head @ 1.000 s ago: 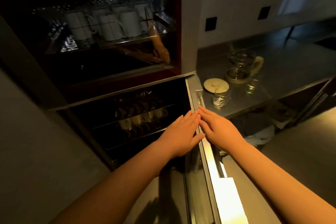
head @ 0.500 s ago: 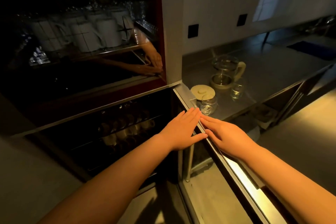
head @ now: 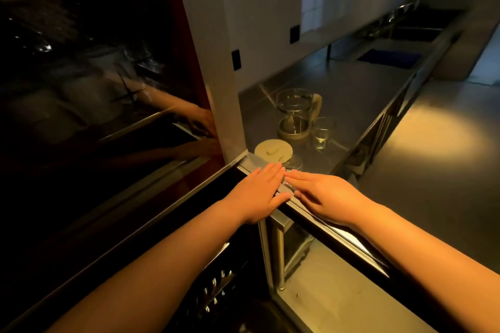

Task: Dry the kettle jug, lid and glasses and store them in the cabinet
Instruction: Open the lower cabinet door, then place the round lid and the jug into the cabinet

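Both hands lie flat, fingers straight, on the top edge of the open cabinet door (head: pixel 303 211): left hand (head: pixel 259 193) at 9 o'clock of the right hand (head: pixel 328 197), fingertips nearly touching, neither holding anything. On the steel counter (head: pixel 359 94) at 12 o'clock stand the jug (head: pixel 295 112), the lid (head: pixel 273 150) and 2 glasses (head: pixel 322 132), 1 partly hidden behind the fingers.

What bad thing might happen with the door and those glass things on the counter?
The small glass stands at the counter's corner, right behind the left hand and right hand lying flat on the open cabinet door's top edge. A swing or slip of the door might knock it over. The lid sits close too. It is dim, so clear glass is easy to miss.
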{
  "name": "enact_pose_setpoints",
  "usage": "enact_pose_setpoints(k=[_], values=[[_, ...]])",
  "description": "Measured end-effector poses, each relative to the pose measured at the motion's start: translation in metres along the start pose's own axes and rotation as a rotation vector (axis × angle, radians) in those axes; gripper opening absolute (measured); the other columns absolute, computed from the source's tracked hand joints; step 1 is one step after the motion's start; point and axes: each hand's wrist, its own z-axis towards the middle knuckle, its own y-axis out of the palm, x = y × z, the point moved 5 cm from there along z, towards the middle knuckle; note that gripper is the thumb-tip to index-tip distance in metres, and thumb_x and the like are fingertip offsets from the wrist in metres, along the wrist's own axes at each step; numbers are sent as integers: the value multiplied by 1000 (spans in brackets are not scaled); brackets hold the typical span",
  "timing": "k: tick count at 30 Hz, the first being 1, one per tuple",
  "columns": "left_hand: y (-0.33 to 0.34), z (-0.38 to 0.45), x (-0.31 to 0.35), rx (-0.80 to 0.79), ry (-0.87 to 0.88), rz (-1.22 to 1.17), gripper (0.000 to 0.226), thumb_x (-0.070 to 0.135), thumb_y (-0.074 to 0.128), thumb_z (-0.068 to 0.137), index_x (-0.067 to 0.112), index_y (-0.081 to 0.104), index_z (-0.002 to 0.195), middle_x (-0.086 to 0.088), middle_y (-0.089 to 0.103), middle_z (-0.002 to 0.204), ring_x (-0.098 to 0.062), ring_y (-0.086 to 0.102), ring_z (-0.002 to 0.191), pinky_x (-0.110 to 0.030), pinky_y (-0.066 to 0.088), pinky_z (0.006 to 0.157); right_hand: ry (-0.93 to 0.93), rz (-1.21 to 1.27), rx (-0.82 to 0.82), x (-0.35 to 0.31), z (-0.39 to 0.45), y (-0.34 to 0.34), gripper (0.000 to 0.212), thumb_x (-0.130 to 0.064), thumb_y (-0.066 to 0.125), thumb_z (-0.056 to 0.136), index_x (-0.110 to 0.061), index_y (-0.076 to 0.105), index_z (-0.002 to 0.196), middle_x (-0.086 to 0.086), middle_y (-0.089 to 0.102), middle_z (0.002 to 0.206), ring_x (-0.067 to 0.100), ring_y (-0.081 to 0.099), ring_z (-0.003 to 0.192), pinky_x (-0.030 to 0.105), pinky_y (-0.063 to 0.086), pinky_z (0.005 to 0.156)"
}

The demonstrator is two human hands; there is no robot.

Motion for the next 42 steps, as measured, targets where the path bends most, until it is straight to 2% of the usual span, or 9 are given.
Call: enact_pose_setpoints(k=[9,15,22,24,26,28,33,36,42], values=[[-5,61,-13,-58,41,-117,64,49,23,100,15,5,151,-5,5,159,-17,1,146,-34,3,115,112,-45,74,45,24,-6,44,-29,45,95,-27,40,139,-8,41,144,9,41,129,19,32,96],[-7,119,-28,-86,-28,-172,69,52,25,98,13,4,151,-6,2,159,-17,-1,146,-37,5,117,182,-51,24,103,54,-6,46,-32,39,98,-27,33,143,-8,33,149,7,29,136,23,29,105],[-5,200,-53,-53,-180,-80,67,48,28,99,13,5,151,-7,0,159,-22,-3,146,-39,6,117,228,-42,0,176,94,-1,47,-35,39,97,-26,33,143,-7,33,149,8,30,136,25,29,106],[-2,220,-57,-21,-216,-58,65,45,31,99,13,9,150,-8,6,159,-24,2,146,-41,11,116,225,-38,5,195,107,2,47,-34,41,96,-24,34,142,-5,35,148,9,30,136,25,30,106],[0,238,-63,39,-254,-57,58,39,37,98,12,21,147,-10,22,154,-26,19,142,-40,22,112,222,-37,4,213,121,5,47,-33,43,96,-23,36,141,-3,35,148,11,29,137,26,31,105],[3,254,-70,93,-308,-72,48,32,45,95,13,34,138,-10,37,142,-26,36,129,-37,34,103,229,-40,9,230,136,8,48,-31,45,94,-22,37,141,-1,36,148,14,31,136,28,33,105],[26,280,-88,84,-417,-101,43,26,49,92,16,39,132,-10,38,134,-27,39,122,-37,40,95,246,-16,56,260,172,14,51,-27,54,89,-18,41,138,4,40,144,21,41,129,32,40,100],[42,290,-100,69,-455,-66,44,25,51,92,19,38,133,-9,37,135,-27,38,123,-37,39,96,251,-33,64,273,193,20,56,-27,57,88,-17,38,139,7,35,147,24,36,133,33,36,103],[75,306,-125,-23,-477,-28,44,26,46,97,21,34,139,-9,30,143,-27,33,129,-38,39,99,211,-84,40,292,228,40,59,-24,57,89,-16,33,142,11,27,151,27,22,140,36,19,112]])
